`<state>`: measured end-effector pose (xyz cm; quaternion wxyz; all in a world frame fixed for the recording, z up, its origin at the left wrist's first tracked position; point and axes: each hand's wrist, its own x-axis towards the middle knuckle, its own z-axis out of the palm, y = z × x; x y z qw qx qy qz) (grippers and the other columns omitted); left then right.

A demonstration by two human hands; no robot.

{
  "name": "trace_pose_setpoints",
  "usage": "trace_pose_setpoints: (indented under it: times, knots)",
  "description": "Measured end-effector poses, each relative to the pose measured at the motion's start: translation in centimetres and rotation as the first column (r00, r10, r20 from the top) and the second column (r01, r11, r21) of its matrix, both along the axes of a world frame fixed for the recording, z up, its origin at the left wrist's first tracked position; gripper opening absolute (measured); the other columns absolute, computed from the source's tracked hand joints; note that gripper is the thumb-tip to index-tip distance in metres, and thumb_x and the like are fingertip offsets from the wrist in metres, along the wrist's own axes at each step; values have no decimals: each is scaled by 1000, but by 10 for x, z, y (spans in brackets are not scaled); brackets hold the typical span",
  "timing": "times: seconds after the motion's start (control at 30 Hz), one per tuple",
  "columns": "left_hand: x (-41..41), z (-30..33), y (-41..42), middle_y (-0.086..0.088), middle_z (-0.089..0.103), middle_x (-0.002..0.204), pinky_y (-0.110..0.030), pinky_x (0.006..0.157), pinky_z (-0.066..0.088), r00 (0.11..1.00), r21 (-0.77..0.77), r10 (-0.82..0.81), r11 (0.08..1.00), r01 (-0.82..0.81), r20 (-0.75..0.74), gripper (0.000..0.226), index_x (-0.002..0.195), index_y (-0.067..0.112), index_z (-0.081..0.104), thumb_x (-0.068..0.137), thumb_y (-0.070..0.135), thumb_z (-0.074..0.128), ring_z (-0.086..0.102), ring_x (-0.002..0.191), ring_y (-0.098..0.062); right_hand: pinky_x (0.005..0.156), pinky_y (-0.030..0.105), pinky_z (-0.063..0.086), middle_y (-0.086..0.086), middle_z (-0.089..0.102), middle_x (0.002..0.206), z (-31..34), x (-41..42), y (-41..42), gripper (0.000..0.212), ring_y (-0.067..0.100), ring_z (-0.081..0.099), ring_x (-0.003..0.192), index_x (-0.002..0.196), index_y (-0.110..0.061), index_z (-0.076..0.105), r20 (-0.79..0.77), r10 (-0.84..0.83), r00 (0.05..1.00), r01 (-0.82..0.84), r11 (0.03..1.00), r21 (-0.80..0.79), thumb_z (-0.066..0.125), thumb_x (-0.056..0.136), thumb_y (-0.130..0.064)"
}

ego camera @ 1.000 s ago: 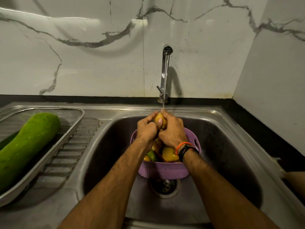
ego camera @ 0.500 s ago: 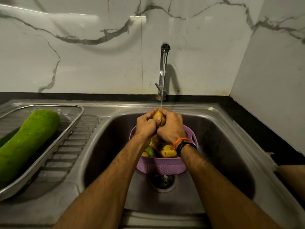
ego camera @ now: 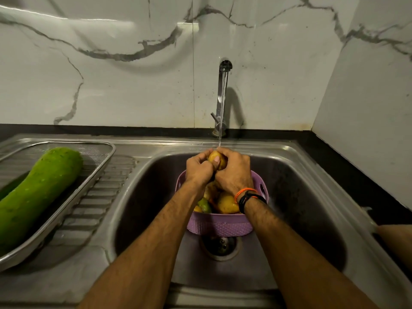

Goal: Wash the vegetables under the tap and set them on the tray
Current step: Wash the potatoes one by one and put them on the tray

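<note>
Potato under the tap

Left hand (ego camera: 199, 169) and right hand (ego camera: 235, 172) both clasp a yellow potato (ego camera: 217, 159) in the running stream, above the purple basket (ego camera: 219, 224); the tray (ego camera: 66, 197) lies far left.

There is only one view, from a wide-angle camera on the person's head. It looks forward and down into the sink (ego camera: 289, 166), close above both forearms, and it faces the wall (ego camera: 133, 85) behind the tap (ego camera: 223, 94).
</note>
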<state>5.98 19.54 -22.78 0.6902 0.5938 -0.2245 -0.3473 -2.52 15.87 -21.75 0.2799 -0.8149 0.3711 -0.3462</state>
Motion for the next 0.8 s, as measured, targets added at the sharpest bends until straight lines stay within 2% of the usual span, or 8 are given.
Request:
trace_pose_setpoints:
  times: [0.13, 0.3, 0.43, 0.57, 0.63, 0.67, 0.7, 0.8]
  knots:
    - [0, -1, 0, -8, 68, 121, -42, 96, 55, 999, -1, -8, 1000, 8, 34, 44, 130, 12, 62, 89, -3, 63, 64, 112, -22, 65, 3, 37, 6, 65, 113, 0, -1, 0, 49, 5, 49, 90, 121, -12, 61, -13, 16, 1000, -16, 1000, -6, 65, 77, 7]
    - [2, 3, 5, -8, 73, 99, -29, 72, 59, 989, -47, -54, 998, 48, -138, 27, 106, 15, 71, 89, -4, 62, 69, 97, -22, 54, 0, 35, 0, 60, 110, 1, -2, -4, 55, 5, 47, 90, 125, -15, 60, 24, 45, 999, -46, 996, 81, 65, 75, 8]
    - [2, 7, 2, -10, 67, 114, -38, 89, 57, 972, -92, -96, 993, 78, -215, 44, 131, 16, 60, 91, -3, 60, 64, 105, -25, 67, 7, 43, 7, 59, 124, -5, 6, -7, 57, 13, 56, 99, 128, -21, 59, 113, -31, 993, 15, 990, 144, 69, 75, -2]
    - [1, 5, 0, -13, 65, 122, -41, 95, 55, 976, -125, -53, 992, 26, -213, 50, 134, 13, 58, 89, -7, 60, 63, 112, -27, 75, 15, 48, 3, 61, 115, -5, 9, -5, 54, 13, 55, 99, 125, -19, 57, 74, 14, 997, -21, 995, 98, 67, 75, 0]
    - [1, 4, 1, -14, 66, 123, -39, 96, 54, 983, -124, -23, 992, 1, -181, 50, 134, 11, 58, 88, -7, 62, 64, 111, -26, 95, 29, 51, 7, 58, 128, -4, 13, -4, 63, 20, 55, 115, 132, -15, 52, 8, 52, 999, -52, 997, 49, 69, 73, -1]
    - [2, 4, 1, -14, 66, 123, -39, 97, 54, 985, -121, -21, 993, 0, -171, 50, 134, 10, 57, 87, -7, 63, 64, 111, -25, 105, 33, 45, 8, 54, 136, -4, 13, -4, 70, 23, 50, 125, 138, -14, 47, -21, 58, 998, -58, 998, 38, 69, 73, -1]
    - [2, 4, 1, -14, 66, 123, -39, 98, 54, 985, -121, -24, 993, 3, -170, 51, 135, 9, 57, 87, -7, 63, 64, 111, -25, 107, 29, 40, 8, 51, 140, -3, 13, -3, 72, 24, 47, 129, 141, -13, 45, -36, 62, 997, -61, 998, 30, 69, 75, -1]
    - [2, 6, 1, -14, 66, 124, -39, 98, 54, 985, -125, -27, 992, 6, -169, 52, 136, 8, 56, 87, -9, 62, 64, 112, -24, 87, 14, 38, 7, 59, 128, -2, 7, -3, 56, 19, 55, 116, 133, -10, 53, -5, 42, 999, -42, 999, -27, 66, 80, 0]
